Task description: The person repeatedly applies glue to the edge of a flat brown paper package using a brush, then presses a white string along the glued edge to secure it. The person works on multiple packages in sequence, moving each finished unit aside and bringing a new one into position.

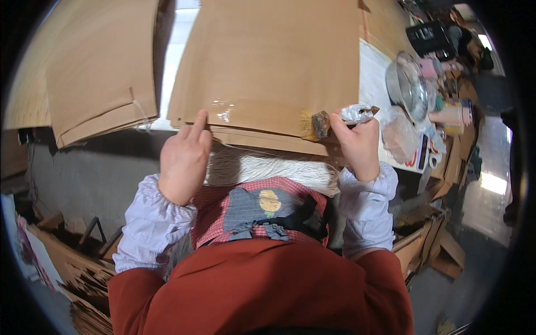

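A stack of brown kraft paper sheets lies before me, with a wet, shiny patch near its front left edge. My left hand rests at that edge, its index finger stretched onto the paper and its other fingers partly bent; it holds nothing. In my right hand is a flat brush, gripped by a handle wrapped in silvery foil or tape. Its yellowish bristles point left and touch the paper near the front right edge. A bundle of white strings hangs just below the stack's front edge.
Another brown paper stack, tied with white string, lies on the left. To the right stand a metal bowl, a clear plastic bag and a pinkish cup. Cardboard boxes sit low on both sides.
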A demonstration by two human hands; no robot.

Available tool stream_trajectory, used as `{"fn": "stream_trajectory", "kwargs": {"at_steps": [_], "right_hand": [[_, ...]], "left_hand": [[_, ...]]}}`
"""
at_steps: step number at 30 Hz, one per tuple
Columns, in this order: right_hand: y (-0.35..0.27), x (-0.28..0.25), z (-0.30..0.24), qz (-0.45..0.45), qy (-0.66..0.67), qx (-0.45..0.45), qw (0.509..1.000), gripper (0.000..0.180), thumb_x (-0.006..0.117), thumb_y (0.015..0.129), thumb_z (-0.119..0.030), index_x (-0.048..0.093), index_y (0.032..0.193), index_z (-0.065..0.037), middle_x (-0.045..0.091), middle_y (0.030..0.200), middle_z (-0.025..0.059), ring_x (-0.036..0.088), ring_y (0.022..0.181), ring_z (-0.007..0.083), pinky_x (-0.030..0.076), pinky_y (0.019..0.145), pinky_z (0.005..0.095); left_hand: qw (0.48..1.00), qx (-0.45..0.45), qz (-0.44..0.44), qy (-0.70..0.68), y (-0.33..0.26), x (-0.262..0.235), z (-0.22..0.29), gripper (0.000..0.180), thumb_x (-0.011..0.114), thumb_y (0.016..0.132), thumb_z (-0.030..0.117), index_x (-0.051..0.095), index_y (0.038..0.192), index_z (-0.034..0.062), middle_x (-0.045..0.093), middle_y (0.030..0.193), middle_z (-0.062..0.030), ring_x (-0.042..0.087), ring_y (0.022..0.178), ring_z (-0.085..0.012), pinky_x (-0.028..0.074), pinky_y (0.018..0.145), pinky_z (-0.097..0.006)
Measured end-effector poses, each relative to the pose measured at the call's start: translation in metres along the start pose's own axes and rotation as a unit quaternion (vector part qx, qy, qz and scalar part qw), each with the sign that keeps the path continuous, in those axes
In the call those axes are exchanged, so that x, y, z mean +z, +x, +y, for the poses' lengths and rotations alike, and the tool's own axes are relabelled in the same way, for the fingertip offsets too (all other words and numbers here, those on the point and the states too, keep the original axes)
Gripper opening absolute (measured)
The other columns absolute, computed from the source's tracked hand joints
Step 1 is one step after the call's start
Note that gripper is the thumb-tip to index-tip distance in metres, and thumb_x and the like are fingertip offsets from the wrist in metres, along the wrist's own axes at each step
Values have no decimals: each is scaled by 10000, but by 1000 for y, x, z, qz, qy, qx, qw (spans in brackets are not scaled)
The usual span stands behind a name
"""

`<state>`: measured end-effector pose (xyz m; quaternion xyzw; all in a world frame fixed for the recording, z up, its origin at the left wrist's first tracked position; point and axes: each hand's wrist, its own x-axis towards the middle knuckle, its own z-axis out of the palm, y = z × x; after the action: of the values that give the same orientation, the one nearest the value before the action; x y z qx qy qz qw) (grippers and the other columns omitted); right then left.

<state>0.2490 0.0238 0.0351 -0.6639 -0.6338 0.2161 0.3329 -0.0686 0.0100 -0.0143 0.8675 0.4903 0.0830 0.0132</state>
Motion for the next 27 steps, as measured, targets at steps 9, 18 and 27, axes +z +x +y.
{"fn": "stream_trajectory", "kwargs": {"at_steps": [9,18,27], "right_hand": [[10,-11,3,42,-200,-48,978,198,659,771,-180,623,675,-10,619,620,152,606,558,319,452,526,411],[-40,-131,142,253,-313,-49,914,328,595,839,34,664,1150,-40,677,959,116,629,827,242,497,762,341],[-95,24,9,-317,212,-170,909,194,579,939,-145,668,1048,-12,669,1004,130,643,920,268,501,876,367]], "left_hand": [[999,-16,-3,-44,4,-5,3,75,588,791,15,556,855,-8,588,1274,-210,613,831,-309,517,692,-383],[909,-132,-8,-396,-3,-56,16,31,619,852,-19,593,847,-35,608,756,-116,536,592,-205,413,557,-271],[857,8,50,-513,-2,-122,29,78,657,818,18,616,778,-34,617,680,-114,553,582,-175,413,534,-270]]}}
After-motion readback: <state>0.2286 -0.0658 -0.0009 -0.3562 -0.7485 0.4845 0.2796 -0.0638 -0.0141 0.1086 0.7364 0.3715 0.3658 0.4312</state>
